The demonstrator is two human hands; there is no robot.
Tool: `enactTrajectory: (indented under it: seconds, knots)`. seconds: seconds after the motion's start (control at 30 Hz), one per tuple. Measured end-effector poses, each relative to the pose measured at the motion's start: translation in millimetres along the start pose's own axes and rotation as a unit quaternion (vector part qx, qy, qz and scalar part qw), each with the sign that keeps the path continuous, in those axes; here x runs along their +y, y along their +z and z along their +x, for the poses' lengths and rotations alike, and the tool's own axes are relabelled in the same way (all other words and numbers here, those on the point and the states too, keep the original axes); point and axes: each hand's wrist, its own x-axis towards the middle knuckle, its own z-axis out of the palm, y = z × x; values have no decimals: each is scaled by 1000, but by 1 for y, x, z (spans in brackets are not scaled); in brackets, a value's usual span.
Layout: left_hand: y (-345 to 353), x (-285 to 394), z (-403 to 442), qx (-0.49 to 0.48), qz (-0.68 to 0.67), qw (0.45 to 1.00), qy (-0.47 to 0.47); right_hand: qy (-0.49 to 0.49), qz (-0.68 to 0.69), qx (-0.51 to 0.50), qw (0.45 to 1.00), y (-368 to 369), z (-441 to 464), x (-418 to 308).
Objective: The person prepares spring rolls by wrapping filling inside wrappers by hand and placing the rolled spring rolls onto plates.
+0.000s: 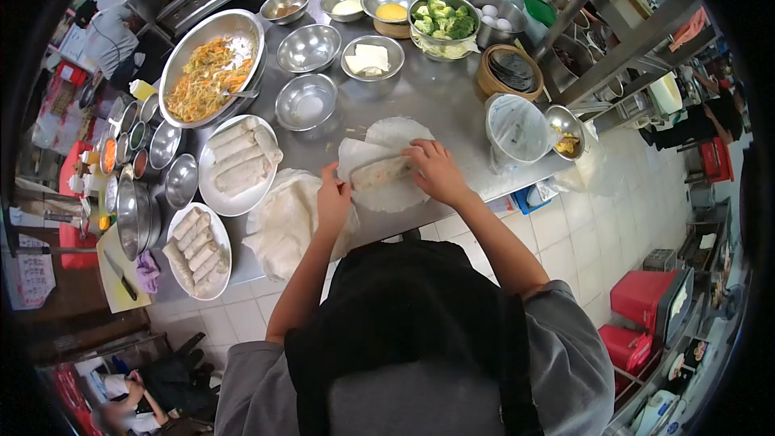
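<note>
A thin round wrapper (397,134) lies on the steel table with a partly folded roll (378,173) on it. My left hand (333,194) is at the roll's left end, its fingers closed on the wrapper's edge. At the roll's right end is my right hand (438,169), fingers bent over the folded wrapper and pressed on it. A stack of loose wrappers (282,222) sits beside my left forearm. Finished rolls fill a white oval plate (270,194) and a smaller white plate (219,281) at the left.
A large bowl of shredded filling (211,73) stands at the upper left. Several steel bowls line the back, near a bowl of broccoli (444,18). A plastic tub (517,131) is at the right. A knife (123,278) lies far left; other people are at the edges.
</note>
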Motion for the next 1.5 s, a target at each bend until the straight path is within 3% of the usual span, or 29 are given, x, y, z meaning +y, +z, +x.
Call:
enactTrajectory:
  seconds: [0.1,0.2,0.3,0.4,0.5,0.6,0.7,0.73,0.8,0.83,0.9,1.0,1.3,1.43,1.5]
  knots:
    - [3,4,-2,17,4,1000,-15,102,65,74,990,37,23,44]
    - [1,9,-10,7,-17,1000,-26,216,26,105,970,52,46,66]
    - [-1,9,-18,3,-32,999,-27,238,77,0,968,56,63,68]
    - [1,3,-22,12,-27,1000,-8,154,118,-67,979,55,75,77]
    - [-1,10,-20,44,18,998,37,173,308,24,935,48,75,84]
    - [-1,10,-11,44,67,996,36,228,259,95,934,48,65,88]
    - [-9,32,-4,89,169,977,99,128,-6,144,981,31,51,77]
    - [-16,45,-6,111,212,962,131,115,65,76,988,21,48,71]
    - [-26,55,0,-23,160,971,177,89,205,-61,973,3,38,56]
    - [-28,57,3,-91,133,966,200,46,172,-80,981,2,31,48]
    - [-18,53,6,-116,123,960,221,-40,102,-114,987,2,22,36]
    - [-8,49,13,-135,124,960,209,-5,54,-156,986,4,21,29]
    - [-2,40,35,-159,96,952,245,-24,102,-137,985,13,23,54]
    - [5,33,30,-167,88,954,234,5,101,-180,978,10,20,53]
    - [1,40,26,-116,35,963,239,-8,115,-164,980,10,19,52]
